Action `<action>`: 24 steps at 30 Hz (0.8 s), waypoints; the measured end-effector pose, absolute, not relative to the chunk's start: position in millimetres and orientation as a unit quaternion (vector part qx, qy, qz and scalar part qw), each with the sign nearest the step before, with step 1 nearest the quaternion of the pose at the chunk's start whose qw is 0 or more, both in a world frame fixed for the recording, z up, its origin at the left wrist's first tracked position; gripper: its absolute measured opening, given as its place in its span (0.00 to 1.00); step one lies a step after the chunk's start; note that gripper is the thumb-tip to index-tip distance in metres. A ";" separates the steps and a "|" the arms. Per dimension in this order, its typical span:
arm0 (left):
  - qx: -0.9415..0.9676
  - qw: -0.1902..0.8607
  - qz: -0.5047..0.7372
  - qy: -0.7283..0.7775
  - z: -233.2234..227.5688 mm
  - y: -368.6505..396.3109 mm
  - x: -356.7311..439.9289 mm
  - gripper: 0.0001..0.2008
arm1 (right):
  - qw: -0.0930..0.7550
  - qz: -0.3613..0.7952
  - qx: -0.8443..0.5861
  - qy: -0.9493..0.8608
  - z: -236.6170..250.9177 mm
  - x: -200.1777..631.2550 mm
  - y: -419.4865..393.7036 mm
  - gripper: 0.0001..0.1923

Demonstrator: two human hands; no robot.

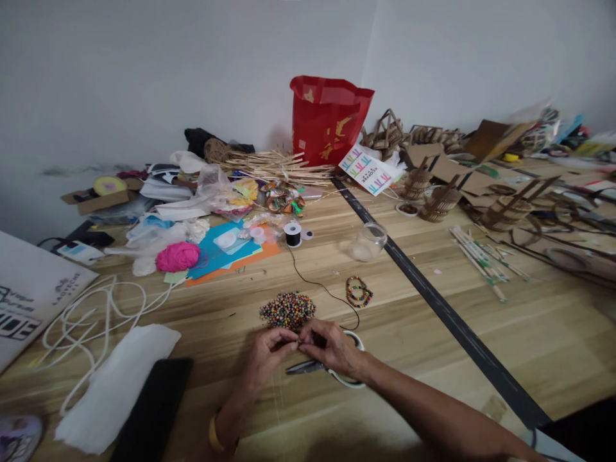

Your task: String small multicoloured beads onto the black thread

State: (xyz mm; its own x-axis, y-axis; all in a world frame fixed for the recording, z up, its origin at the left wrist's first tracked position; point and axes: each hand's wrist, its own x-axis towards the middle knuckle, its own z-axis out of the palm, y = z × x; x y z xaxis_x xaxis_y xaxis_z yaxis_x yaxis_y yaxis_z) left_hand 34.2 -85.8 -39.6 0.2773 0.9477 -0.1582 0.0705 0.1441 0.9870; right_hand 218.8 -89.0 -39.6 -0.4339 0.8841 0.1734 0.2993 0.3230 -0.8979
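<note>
My left hand and my right hand meet fingertip to fingertip just in front of a pile of small multicoloured beads on the wooden table. Both pinch something tiny between them, apparently a bead and the end of a black cord. The cord runs back to a black spool. Scissors with white handles lie under my right hand. A finished beaded bracelet lies to the right of the pile.
An empty glass jar stands behind the bracelet. A pink yarn ball, blue and orange paper, white cord, a white cloth and a black phone lie left. A red bag, sticks and cardboard crafts fill the back and right.
</note>
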 end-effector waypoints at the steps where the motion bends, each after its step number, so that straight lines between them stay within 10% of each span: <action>1: 0.538 0.591 0.370 0.473 -39.9 -85.9 33.9 0.08 | 0.348 0.421 -0.403 -0.734 -39.5 218.8 -89.0 0.03; 24: 0.513 0.598 0.373 0.489 -40.2 -85.0 34.6 0.09 | 0.350 0.426 -0.401 -0.732 -39.6 218.4 -89.2 0.03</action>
State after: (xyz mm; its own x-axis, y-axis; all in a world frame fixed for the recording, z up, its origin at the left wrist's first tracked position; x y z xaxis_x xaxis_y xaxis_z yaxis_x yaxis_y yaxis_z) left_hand 34.6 -85.0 -40.2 0.2427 0.9489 -0.2018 0.0556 0.1940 0.9794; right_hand 218.4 -89.2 -39.6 -0.4340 0.8846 0.1706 0.2882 0.3157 -0.9040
